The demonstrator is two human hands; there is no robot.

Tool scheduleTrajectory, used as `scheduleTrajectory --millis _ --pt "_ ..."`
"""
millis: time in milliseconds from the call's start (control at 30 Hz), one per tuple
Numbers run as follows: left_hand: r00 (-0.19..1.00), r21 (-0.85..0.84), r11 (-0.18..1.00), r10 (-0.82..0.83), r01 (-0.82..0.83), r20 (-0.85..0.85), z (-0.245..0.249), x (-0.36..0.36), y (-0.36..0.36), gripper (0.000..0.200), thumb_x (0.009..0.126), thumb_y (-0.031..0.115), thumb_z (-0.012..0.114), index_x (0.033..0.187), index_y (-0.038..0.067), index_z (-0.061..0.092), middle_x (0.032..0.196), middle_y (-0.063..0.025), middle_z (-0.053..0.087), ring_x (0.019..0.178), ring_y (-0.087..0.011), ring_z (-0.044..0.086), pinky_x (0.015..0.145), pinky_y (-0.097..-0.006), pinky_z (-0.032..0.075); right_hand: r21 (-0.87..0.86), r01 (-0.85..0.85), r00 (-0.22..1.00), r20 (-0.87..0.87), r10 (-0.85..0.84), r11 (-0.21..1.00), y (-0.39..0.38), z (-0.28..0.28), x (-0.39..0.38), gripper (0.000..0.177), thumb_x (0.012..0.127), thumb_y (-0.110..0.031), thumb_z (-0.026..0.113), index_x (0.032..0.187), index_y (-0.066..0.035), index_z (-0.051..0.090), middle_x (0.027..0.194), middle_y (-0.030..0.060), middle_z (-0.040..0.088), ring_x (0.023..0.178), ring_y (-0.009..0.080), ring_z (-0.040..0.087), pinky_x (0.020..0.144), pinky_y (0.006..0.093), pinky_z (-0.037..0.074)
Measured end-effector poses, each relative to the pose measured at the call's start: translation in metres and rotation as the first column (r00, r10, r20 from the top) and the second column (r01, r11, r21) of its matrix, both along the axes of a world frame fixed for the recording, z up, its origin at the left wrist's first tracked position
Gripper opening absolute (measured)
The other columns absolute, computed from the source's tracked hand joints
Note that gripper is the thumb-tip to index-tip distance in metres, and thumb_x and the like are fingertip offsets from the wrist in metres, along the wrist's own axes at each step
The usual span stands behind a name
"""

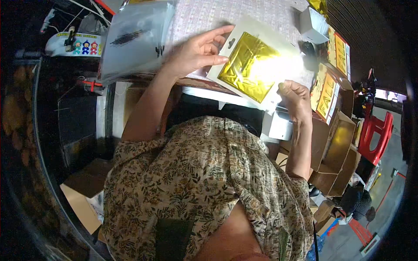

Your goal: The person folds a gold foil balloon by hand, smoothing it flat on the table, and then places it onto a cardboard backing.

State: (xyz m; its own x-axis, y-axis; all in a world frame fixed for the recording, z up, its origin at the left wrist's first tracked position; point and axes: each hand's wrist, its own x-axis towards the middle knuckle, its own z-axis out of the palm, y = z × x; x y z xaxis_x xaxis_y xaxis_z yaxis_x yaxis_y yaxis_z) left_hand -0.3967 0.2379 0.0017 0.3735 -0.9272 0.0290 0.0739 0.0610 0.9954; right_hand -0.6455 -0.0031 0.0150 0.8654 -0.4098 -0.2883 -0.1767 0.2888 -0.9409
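A flat hang-hole package (pixel 222 54) with a white border is held up over the table edge. Inside its border shows a shiny gold foil packet (pixel 246 65), its right side washed out by bright glare. My left hand (pixel 196 54) grips the package at its left edge near the hang hole, thumb in front. At the lower right corner my right hand (pixel 297 102) pinches the package between thumb and fingers. Left of my left hand lies a stack of clear plastic bags (pixel 135 48) with dark print.
The table (pixel 196 17) has a pale patterned cover. A stack of white cards (pixel 314 27) stands at its back right. Beyond are boxes with yellow "FALL" print (pixel 326 98), open cardboard boxes (pixel 335 148) and a red plastic stool (pixel 376 135). Another open carton (pixel 82 206) sits at lower left.
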Motion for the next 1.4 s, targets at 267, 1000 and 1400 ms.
scheduleTrajectory --millis 267,1000,1400 --pt "0.982 0.013 0.984 0.178 -0.179 0.055 0.006 0.002 -0.01 0.062 0.096 0.013 0.07 0.152 0.008 0.044 0.111 -0.0087 0.069 0.093 -0.0132 0.066 0.087 -0.028 0.055 -0.036 0.024 0.998 -0.055 -0.026 0.999 -0.001 -0.004 0.007 0.008 0.093 -0.012 0.073 0.096 -0.006 0.077 0.083 0.0026 0.073 0.074 0.0104 0.065 0.07 0.0261 0.052" --pt "0.976 0.173 0.985 0.058 -0.021 -0.209 -0.007 0.025 -0.011 0.053 0.104 0.032 0.058 0.134 -0.011 0.052 0.123 -0.022 0.066 0.108 -0.0243 0.07 0.098 -0.0337 0.057 0.136 0.082 0.996 0.016 -0.085 0.987 -0.037 -0.025 0.064 0.018 0.1 -0.005 0.057 0.107 0.01 0.066 0.102 0.0163 0.071 0.088 0.0213 0.072 0.078 0.0285 0.061" --pt "0.984 0.113 0.984 0.148 -0.136 -0.102 -0.005 0.014 -0.008 0.038 0.094 0.011 0.072 0.125 -0.006 0.059 0.108 -0.0166 0.072 0.101 -0.0199 0.072 0.092 -0.0297 0.058 0.174 0.16 0.986 0.014 -0.165 0.972 -0.038 -0.031 0.067 0.02 0.1 -0.004 0.057 0.109 0.012 0.064 0.104 0.0194 0.069 0.096 0.0268 0.07 0.092 0.0392 0.06"
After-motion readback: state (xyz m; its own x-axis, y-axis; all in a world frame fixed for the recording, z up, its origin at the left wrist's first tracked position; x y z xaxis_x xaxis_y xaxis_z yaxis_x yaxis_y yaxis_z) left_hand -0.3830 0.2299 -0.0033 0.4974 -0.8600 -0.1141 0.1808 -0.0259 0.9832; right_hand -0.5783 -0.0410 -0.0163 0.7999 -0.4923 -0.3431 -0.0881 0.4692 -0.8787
